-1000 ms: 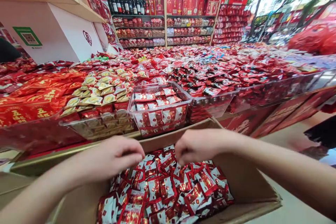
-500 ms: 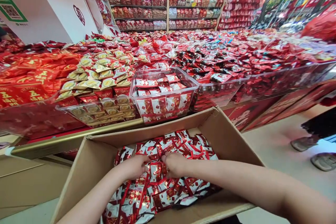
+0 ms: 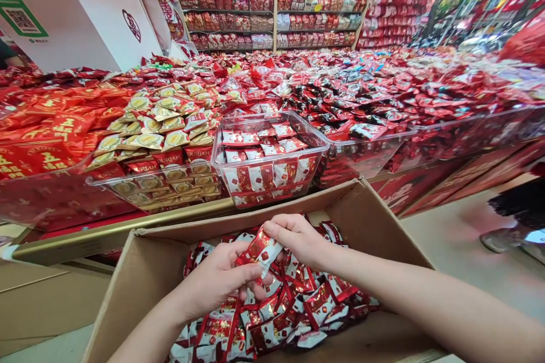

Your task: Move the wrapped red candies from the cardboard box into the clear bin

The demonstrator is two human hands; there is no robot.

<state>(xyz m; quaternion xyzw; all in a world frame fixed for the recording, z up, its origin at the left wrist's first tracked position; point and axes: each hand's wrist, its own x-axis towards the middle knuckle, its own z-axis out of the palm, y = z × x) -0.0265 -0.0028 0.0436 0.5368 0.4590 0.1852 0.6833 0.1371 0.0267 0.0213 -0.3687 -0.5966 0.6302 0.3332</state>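
Observation:
Between my hands is a red and white candy packet, raised over the cardboard box. My right hand pinches its upper right end with thumb and fingers. My left hand grips the lower left side, thumb on the front, other fingers partly hidden behind. Many similar packets lie loose in the box under both hands. Just beyond the box stands a clear plastic bin with the same kind of packets laid in neat rows.
Left of that bin are durian packets and orange-red bags. Dark red packets fill bins to the right. Stocked shelves stand behind. At the right, a person's shoe rests on the floor.
Both hands have risen from among the loose packets, now with one packet held between them. The view has shifted slightly.

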